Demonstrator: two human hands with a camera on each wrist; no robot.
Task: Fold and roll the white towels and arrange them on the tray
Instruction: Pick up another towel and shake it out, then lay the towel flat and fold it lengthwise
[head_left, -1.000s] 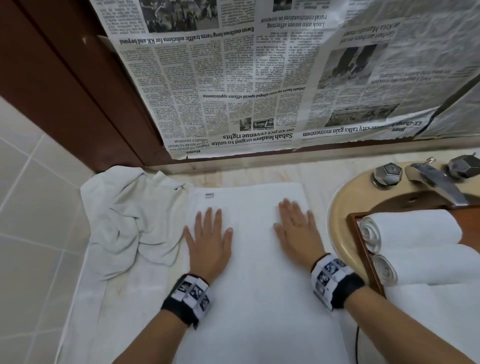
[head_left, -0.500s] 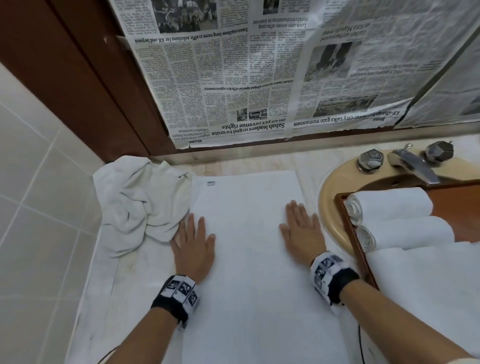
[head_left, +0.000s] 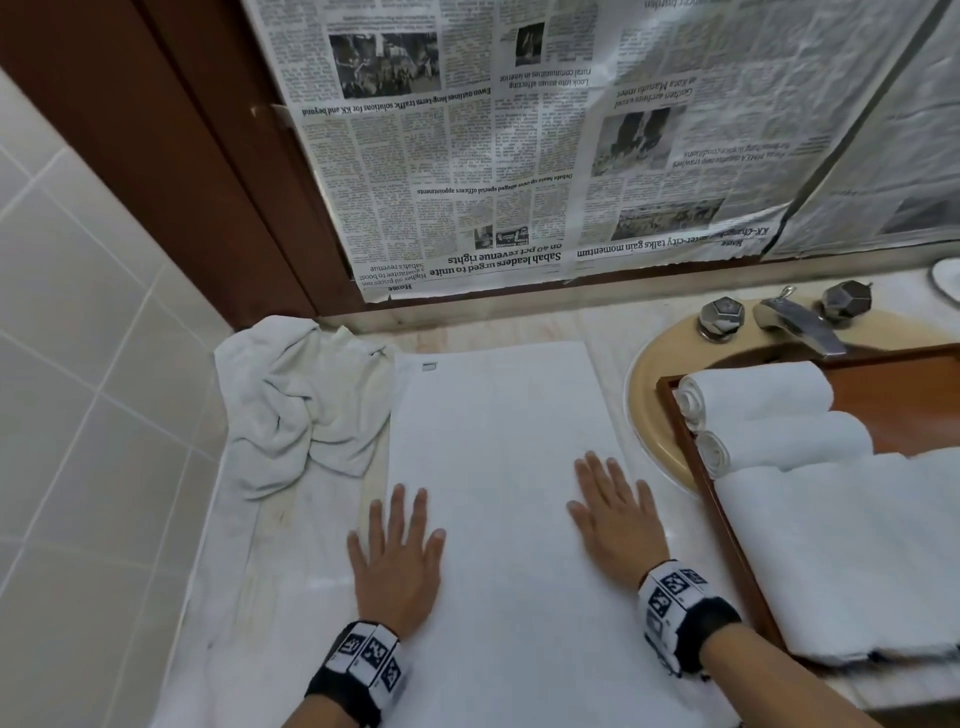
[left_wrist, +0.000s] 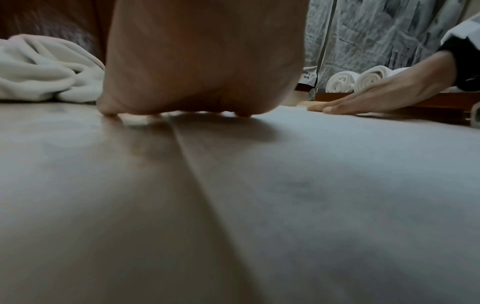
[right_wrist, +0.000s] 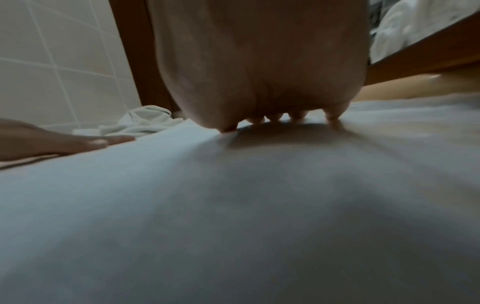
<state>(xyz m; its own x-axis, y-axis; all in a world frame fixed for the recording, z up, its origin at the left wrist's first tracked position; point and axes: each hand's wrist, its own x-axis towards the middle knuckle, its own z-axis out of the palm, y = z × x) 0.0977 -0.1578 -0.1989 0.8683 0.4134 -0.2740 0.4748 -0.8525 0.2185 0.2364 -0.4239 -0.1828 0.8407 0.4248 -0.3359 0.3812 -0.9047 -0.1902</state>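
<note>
I read upside-down headlines on the newspaper (head_left: 545, 156) in the upper middle of the frame: "Sabah leaders urged to unite on 40 pct revenue rights" and "talks gain momentum". The small tag (head_left: 429, 367) on the flat towel (head_left: 498, 467) is unreadable.

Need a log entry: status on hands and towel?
Left hand and right hand open, flat on spread towel. Two rolls on tray. Crumpled towel beside, not blocking.
</note>
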